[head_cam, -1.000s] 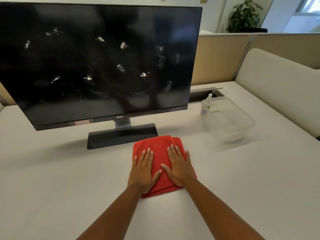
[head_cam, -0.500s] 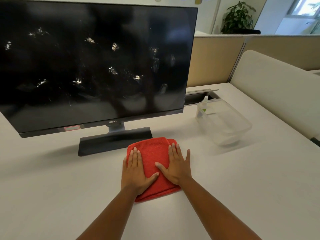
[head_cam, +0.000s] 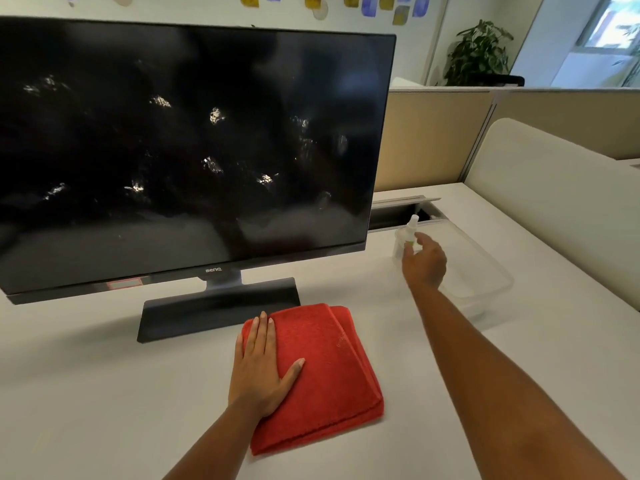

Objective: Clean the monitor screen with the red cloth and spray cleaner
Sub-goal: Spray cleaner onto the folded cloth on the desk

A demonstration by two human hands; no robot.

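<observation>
A black monitor (head_cam: pixel 194 147) with whitish smudges across its screen stands on a dark base on the white desk (head_cam: pixel 104 393). A folded red cloth (head_cam: pixel 325 368) lies flat in front of the base. My left hand (head_cam: pixel 259 368) rests palm down on the cloth's left part, fingers together. A small clear spray bottle (head_cam: pixel 410 230) with a green label stands in the near left corner of a clear plastic tub. My right hand (head_cam: pixel 424 261) is stretched out to the bottle, fingers apart, just short of it.
The clear plastic tub (head_cam: pixel 485 271) sits right of the monitor. A cable opening (head_cam: pixel 398 211) in the desk lies behind it. A pale padded divider (head_cam: pixel 554 209) runs along the right edge, with beige partitions and a potted plant (head_cam: pixel 478 53) beyond.
My right hand has lifted off the red cloth and reached right and forward to the spray bottle. The left hand stays flat on the cloth. The camera has tilted up a little.
</observation>
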